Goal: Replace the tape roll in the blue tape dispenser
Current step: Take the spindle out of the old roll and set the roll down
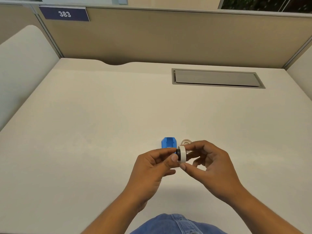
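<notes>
The blue tape dispenser (168,143) stands on the desk with its cradle empty, just beyond my hands. A white tape roll (183,154) is held upright above the desk. My right hand (209,163) pinches it between thumb and fingers. A black hub (178,152) sits at the roll's left face, and my left hand (156,166) grips it with thumb and forefinger. Whether the hub is inside the roll or only touching it, I cannot tell. Another pale, thin tape ring (185,142) lies flat on the desk right of the dispenser, partly hidden behind my right fingers.
The cream desk (101,124) has a grey cable hatch (216,78) at the back right. Beige partition walls (168,36) close the back and sides, with a sign reading 383 (65,14). My blue jeans (175,225) show at the bottom edge.
</notes>
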Demonstrator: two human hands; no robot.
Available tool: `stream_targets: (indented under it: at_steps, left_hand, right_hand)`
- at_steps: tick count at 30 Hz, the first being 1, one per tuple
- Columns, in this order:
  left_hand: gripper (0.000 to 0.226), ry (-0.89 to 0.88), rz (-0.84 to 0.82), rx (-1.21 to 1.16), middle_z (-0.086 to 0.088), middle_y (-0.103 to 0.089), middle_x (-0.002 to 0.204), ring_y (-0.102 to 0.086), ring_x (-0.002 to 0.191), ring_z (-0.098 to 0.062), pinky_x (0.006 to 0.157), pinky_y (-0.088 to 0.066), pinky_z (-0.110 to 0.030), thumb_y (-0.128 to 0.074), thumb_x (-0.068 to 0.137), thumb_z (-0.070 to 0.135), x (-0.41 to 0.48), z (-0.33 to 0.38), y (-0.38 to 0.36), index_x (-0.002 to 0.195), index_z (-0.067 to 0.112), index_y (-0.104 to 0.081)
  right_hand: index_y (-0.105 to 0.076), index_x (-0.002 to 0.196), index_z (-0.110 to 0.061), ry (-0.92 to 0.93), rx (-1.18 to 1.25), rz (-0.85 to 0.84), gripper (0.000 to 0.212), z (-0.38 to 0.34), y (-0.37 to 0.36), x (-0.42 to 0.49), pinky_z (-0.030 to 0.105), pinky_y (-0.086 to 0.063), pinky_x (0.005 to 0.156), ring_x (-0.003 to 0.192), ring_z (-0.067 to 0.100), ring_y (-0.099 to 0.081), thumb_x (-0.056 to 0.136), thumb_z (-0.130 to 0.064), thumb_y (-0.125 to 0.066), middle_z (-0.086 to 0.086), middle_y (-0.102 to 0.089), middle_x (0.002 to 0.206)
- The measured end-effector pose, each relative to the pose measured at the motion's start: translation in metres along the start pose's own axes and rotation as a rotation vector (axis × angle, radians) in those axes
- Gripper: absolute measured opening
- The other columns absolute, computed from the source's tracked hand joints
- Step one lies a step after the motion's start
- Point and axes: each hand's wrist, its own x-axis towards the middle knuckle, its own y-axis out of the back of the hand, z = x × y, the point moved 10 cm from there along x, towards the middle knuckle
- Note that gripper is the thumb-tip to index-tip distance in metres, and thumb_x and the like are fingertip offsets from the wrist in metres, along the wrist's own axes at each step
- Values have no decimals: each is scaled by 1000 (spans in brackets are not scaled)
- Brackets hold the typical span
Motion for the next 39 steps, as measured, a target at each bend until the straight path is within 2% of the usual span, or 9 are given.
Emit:
stream_targets:
  at_steps: [5, 8, 11, 18, 25, 30, 33, 36, 39]
  left_hand:
    - [33, -18, 38, 25, 3, -79, 98, -74, 93, -17, 80, -61, -30, -76, 69, 36, -2, 2, 3, 101, 29, -76]
    - [32, -21, 52, 27, 1, -80, 95, -74, 90, -19, 83, -60, -32, -79, 67, 35, -3, 2, 5, 99, 29, -76]
    - [24, -17, 70, 39, 2, -79, 94, -74, 90, -19, 84, -59, -34, -79, 76, 23, -3, 1, 7, 100, 28, -76]
    - [22, -39, 82, 45, 3, -80, 91, -75, 86, -17, 79, -61, -28, -77, 78, 14, -1, 6, 9, 93, 30, -77]
    - [21, -62, 100, 1, -1, -80, 89, -75, 85, -17, 75, -60, -25, -77, 79, 9, 3, 10, 15, 92, 26, -77]
    - [25, -46, 105, -20, 1, -80, 87, -76, 81, -14, 69, -57, -17, -77, 78, 5, 3, 7, 15, 89, 27, -77]
    - [25, -30, 114, -16, 1, -80, 87, -76, 82, -13, 71, -58, -19, -77, 78, 5, 3, 2, 15, 90, 27, -76]
    - [23, -19, 119, -15, 0, -80, 89, -75, 83, -14, 71, -59, -20, -77, 78, 6, 3, 0, 16, 90, 25, -76]
    - [21, -5, 132, -12, 0, -80, 89, -75, 83, -14, 70, -59, -19, -77, 78, 6, 2, -3, 18, 91, 23, -76]
  right_hand:
    - [-72, 98, -38, 8, 38, 31, 32, -6, 0, -5, 15, -54, 62, 83, 13, -70, 69, -30, -82, -10, -74, 95]
    - [-71, 98, -34, -4, 47, 26, 35, -2, 0, -6, 18, -54, 62, 83, 16, -70, 71, -19, -86, -7, -73, 98]
    - [-67, 99, -33, -13, 42, 34, 39, -1, 1, -6, 19, -54, 61, 85, 18, -69, 70, -15, -86, -8, -72, 102]
    - [-63, 103, -33, -16, 5, 25, 43, -1, 2, -6, 28, -56, 64, 87, 19, -68, 68, -18, -85, -13, -70, 108]
    - [-64, 103, -32, -20, -50, 46, 45, 5, 19, 5, 25, -55, 63, 86, 17, -67, 69, -10, -84, -13, -70, 106]
    - [-66, 98, -36, -88, -142, 133, 36, 42, 44, 22, 17, -52, 61, 86, 8, -66, 70, -19, -83, -19, -69, 102]
    - [-68, 98, -35, -153, -256, 140, 35, 79, 55, 31, 12, -49, 61, 84, 3, -64, 69, -22, -83, -19, -70, 100]
    - [-68, 104, -31, -214, -380, 120, 39, 114, 61, 37, 13, -46, 63, 83, 1, -63, 71, -16, -82, -15, -68, 107]
    - [-63, 114, -28, -251, -488, 82, 47, 138, 62, 41, 21, -46, 69, 85, 4, -63, 72, -16, -80, -12, -66, 106]
